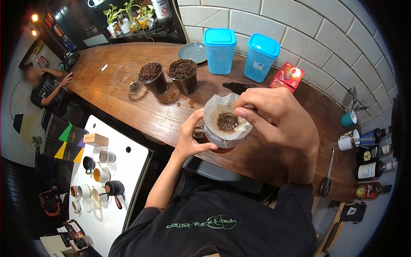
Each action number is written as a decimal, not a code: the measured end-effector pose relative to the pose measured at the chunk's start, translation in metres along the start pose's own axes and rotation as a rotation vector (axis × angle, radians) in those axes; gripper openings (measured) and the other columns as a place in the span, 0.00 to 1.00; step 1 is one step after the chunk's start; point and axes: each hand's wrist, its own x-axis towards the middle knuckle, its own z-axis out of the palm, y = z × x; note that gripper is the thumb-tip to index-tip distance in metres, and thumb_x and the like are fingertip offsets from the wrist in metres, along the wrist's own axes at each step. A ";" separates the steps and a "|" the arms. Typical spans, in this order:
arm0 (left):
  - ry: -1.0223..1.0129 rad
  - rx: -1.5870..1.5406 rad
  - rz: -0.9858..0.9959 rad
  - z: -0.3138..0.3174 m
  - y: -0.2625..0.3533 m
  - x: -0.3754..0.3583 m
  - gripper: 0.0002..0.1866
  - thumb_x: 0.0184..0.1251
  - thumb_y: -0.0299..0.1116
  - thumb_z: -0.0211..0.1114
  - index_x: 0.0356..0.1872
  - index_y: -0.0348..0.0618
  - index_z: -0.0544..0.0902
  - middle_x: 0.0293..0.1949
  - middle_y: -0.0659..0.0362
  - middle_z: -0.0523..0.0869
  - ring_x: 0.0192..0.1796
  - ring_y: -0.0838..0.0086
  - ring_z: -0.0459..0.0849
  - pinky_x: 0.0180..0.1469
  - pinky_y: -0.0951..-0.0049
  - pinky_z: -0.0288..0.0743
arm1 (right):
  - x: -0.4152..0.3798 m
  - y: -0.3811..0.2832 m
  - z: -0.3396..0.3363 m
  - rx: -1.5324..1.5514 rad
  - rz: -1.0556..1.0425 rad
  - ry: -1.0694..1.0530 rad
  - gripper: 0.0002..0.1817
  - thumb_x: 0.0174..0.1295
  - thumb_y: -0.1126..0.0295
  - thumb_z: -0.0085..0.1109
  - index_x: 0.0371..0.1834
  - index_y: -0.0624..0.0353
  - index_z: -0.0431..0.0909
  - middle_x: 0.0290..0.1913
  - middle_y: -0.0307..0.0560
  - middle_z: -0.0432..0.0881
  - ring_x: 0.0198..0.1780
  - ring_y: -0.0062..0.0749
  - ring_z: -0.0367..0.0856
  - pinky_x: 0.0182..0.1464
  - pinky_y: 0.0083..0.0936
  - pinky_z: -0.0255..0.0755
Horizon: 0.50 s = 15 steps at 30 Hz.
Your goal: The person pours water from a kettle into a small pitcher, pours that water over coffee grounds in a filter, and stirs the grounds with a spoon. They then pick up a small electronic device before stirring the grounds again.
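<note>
In front of me a white paper filter (pixel 212 110) with wet dark coffee grounds (pixel 224 127) sits in a clear dripper (pixel 220 140). Below it is a glass vessel with reddish-brown liquid (pixel 224 150) and a handle on its left side. My left hand (pixel 191 136) is closed around the dripper's left side, near that handle, thumb at the front. Over the filter's right rim, my right hand (pixel 280 118) pinches a small metal spoon (pixel 230 119), whose bowl rests in the grounds. The fingers hide most of the spoon's handle.
Two cups of dark grounds (pixel 153 79) stand behind left, by a tipped glass (pixel 126 77). Blue-lidded containers (pixel 220 51), a grey plate (pixel 192 53) and a red box (pixel 289 76) line the wall. Scissors (pixel 327 175) and bottles (pixel 368 170) lie right. A person (pixel 47 88) sits far left.
</note>
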 end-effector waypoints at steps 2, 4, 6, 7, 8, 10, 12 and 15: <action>0.000 -0.006 -0.001 0.000 0.000 0.000 0.49 0.41 0.55 0.83 0.63 0.36 0.76 0.61 0.46 0.81 0.65 0.53 0.79 0.67 0.57 0.71 | 0.000 0.000 -0.001 -0.005 0.021 -0.023 0.05 0.64 0.76 0.63 0.39 0.67 0.81 0.30 0.51 0.82 0.30 0.41 0.83 0.32 0.29 0.73; 0.000 -0.011 -0.002 0.001 -0.001 0.000 0.49 0.40 0.55 0.83 0.63 0.36 0.76 0.61 0.46 0.81 0.65 0.53 0.79 0.67 0.57 0.71 | 0.001 -0.002 -0.001 0.057 0.040 0.014 0.06 0.65 0.74 0.61 0.37 0.67 0.79 0.30 0.55 0.80 0.33 0.53 0.80 0.36 0.39 0.72; 0.007 -0.013 -0.008 0.001 -0.003 -0.001 0.49 0.40 0.56 0.83 0.62 0.36 0.76 0.61 0.46 0.81 0.65 0.53 0.80 0.67 0.57 0.71 | 0.001 0.002 0.000 0.022 0.028 0.053 0.06 0.65 0.74 0.62 0.37 0.67 0.78 0.30 0.55 0.80 0.33 0.53 0.80 0.35 0.39 0.72; 0.004 -0.014 -0.006 0.001 -0.004 0.000 0.49 0.40 0.56 0.83 0.62 0.36 0.76 0.61 0.46 0.81 0.65 0.53 0.80 0.67 0.57 0.71 | 0.001 0.003 -0.001 -0.013 0.011 0.089 0.06 0.65 0.74 0.62 0.36 0.67 0.78 0.29 0.55 0.80 0.32 0.53 0.80 0.35 0.38 0.71; 0.002 -0.003 -0.002 0.001 -0.004 0.000 0.49 0.40 0.57 0.83 0.62 0.36 0.76 0.60 0.46 0.81 0.64 0.53 0.80 0.67 0.57 0.71 | 0.000 0.002 -0.001 -0.015 0.012 0.092 0.06 0.65 0.74 0.62 0.36 0.67 0.78 0.29 0.55 0.80 0.32 0.53 0.80 0.35 0.38 0.71; 0.002 0.009 0.006 0.000 -0.004 0.000 0.49 0.40 0.57 0.83 0.62 0.36 0.76 0.60 0.46 0.81 0.64 0.53 0.80 0.66 0.57 0.71 | -0.001 -0.002 -0.003 0.012 0.040 0.123 0.06 0.65 0.73 0.62 0.36 0.67 0.78 0.30 0.55 0.80 0.32 0.53 0.80 0.35 0.38 0.72; 0.000 0.005 0.004 0.000 -0.003 0.000 0.49 0.41 0.57 0.83 0.62 0.36 0.76 0.60 0.46 0.81 0.64 0.53 0.80 0.66 0.57 0.71 | -0.001 -0.006 -0.004 0.026 0.030 0.090 0.06 0.65 0.73 0.62 0.37 0.67 0.78 0.30 0.55 0.80 0.33 0.53 0.80 0.35 0.39 0.72; -0.002 0.001 0.006 0.000 -0.002 0.000 0.49 0.41 0.57 0.83 0.63 0.36 0.76 0.61 0.46 0.81 0.64 0.53 0.80 0.67 0.57 0.71 | 0.000 -0.003 -0.002 0.046 0.023 0.023 0.07 0.66 0.73 0.61 0.38 0.66 0.78 0.31 0.54 0.80 0.34 0.53 0.81 0.37 0.39 0.72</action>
